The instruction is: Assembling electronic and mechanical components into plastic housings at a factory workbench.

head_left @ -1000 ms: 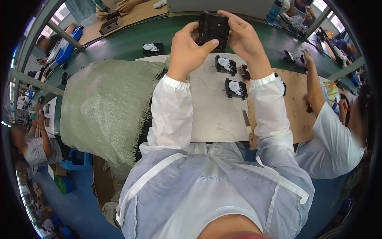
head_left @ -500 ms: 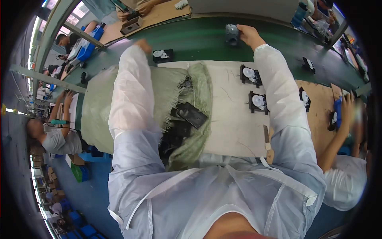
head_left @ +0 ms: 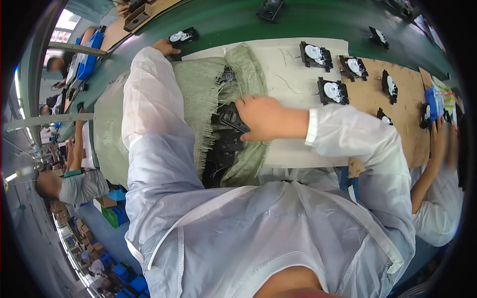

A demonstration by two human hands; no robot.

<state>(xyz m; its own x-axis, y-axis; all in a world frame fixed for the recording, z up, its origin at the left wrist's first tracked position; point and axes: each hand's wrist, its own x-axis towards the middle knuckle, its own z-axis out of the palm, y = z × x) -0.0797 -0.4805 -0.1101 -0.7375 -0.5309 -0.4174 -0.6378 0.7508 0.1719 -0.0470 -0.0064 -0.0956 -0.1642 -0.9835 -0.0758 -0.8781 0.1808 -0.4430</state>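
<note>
A green woven sack (head_left: 198, 82) lies before me with its mouth open, showing several black plastic parts (head_left: 221, 149) inside. My right hand (head_left: 263, 116) is at that opening, thumb and fingers closed on the edge of a black plastic frame (head_left: 231, 118). My left hand (head_left: 165, 47) is past the sack's far edge, partly covered by the sleeve. Its visible fingers look apart, and I see nothing held in them. Just beyond it, on the green surface, sits a black mechanism with white discs (head_left: 183, 36).
Several like black-and-white mechanisms (head_left: 316, 55) lie on the pale board (head_left: 293, 144) and brown board (head_left: 405, 119) to the right. A dark part (head_left: 271, 9) rests on the far green surface (head_left: 223, 30). Co-workers sit at both sides, one person's arm (head_left: 432, 164) close at right.
My right hand has let go of the grey part at the far side and come back to the sack, onto a black frame. The view has shifted; my left hand stays near the far mechanism.
</note>
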